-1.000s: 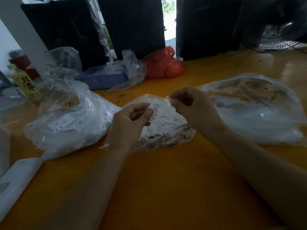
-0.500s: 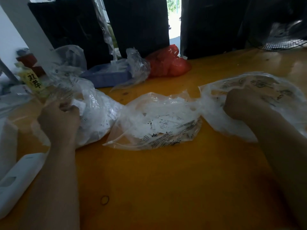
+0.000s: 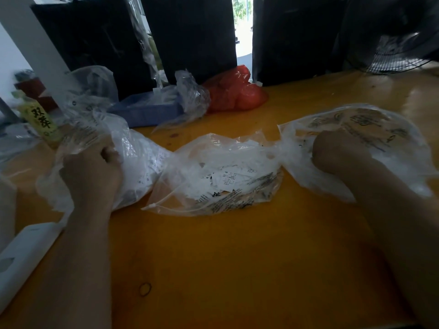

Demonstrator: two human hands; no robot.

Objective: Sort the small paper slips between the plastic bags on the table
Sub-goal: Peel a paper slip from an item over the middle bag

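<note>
At nine o'clock a white flat device (image 3: 21,255) lies on the orange counter (image 3: 237,257). Just past it the left hand (image 3: 91,173) rests on the left plastic bag (image 3: 133,162), fingers curled; whether they pinch a slip I cannot tell. At twelve o'clock the middle bag (image 3: 213,186) lies open, paper slips (image 3: 225,178) heaped inside. Behind it sit a blue box (image 3: 147,110) and a red bag (image 3: 235,91). At two o'clock the right hand (image 3: 337,153) is inside the right bag (image 3: 380,129), its fingers hidden.
</note>
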